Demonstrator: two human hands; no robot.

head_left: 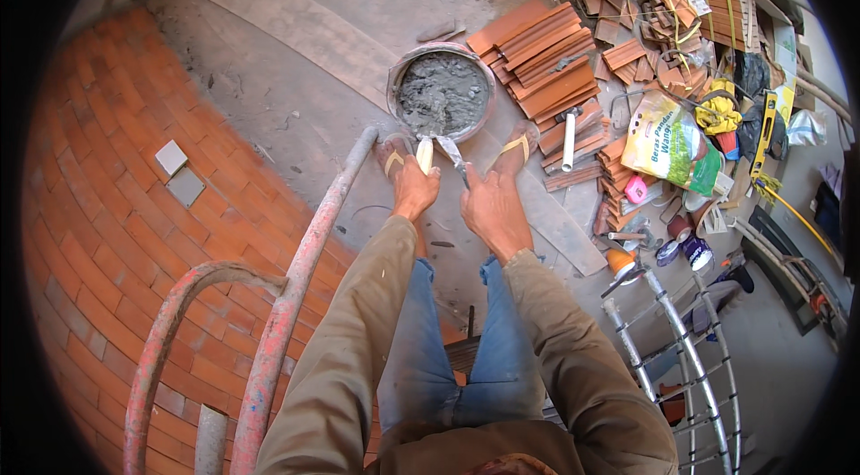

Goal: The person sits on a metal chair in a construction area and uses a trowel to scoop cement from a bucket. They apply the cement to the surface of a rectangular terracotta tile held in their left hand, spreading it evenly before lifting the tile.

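Note:
A round bucket [488, 121] of wet grey mortar [445, 91] stands just beyond my feet. My left hand [417, 188] is closed around a tool with a cream-coloured handle [425, 154]; its far end meets the bucket's near rim, and I cannot make out its shape. In my right hand [494, 213] is a trowel [451, 152], its narrow blade smeared with grey and pointing toward the same rim. The two tool ends are close together, and I cannot tell whether they touch. My feet, in sandals with yellow straps [512, 151], are on either side of the tools.
Red-painted scaffold pipes [300, 264] rise at my left, before orange brick-like tiles [107, 233]. Stacked terracotta strips [546, 49] lie right of the bucket. Farther right are a printed plastic bag [672, 143], a yellow spirit level [764, 134] and a metal ladder-like frame [685, 341].

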